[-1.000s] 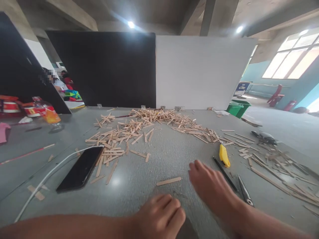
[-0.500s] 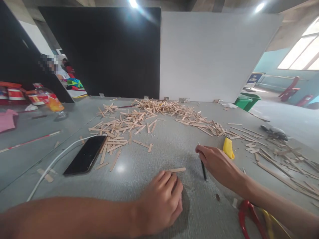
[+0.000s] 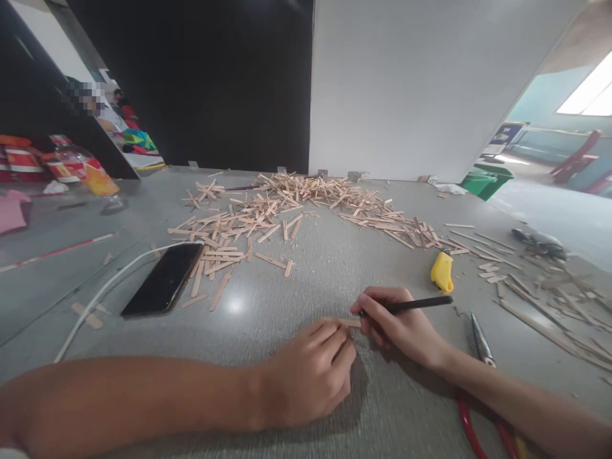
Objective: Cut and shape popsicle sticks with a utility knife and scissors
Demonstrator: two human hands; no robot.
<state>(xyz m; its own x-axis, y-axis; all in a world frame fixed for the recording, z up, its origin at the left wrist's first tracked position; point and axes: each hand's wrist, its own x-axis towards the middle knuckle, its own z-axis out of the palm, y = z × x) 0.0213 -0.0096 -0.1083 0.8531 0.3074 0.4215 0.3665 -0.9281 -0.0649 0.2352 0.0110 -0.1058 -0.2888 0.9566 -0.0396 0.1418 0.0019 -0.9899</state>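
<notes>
A short wooden stick [image 3: 352, 323] lies on the grey table between my two hands. My left hand [image 3: 313, 373] rests over its left part, fingers curled and pressing it to the surface. Gripped in my right hand [image 3: 396, 322] is a black pen [image 3: 425, 303], its rear end pointing right and its tip by the stick, hidden by my fingers. Beyond my right hand stands a yellow cutter [image 3: 442, 271], lying on the table. Pliers [image 3: 482, 341] with red handles lie partly beneath my right forearm.
Wooden sticks [image 3: 248, 223] are heaped in an arc farther back. A phone [image 3: 165, 280] with a white cable lies left. Thin strips [image 3: 538, 325] are scattered right. Upright black and white panels [image 3: 406, 89] stand behind; a bottle [image 3: 95, 175] lies far left. A person is visible beyond the panels.
My right hand has moved left and down to the stick, and the pen has swung from pointing down to lying nearly level. The pliers' jaws now show. The camera view has tilted down.
</notes>
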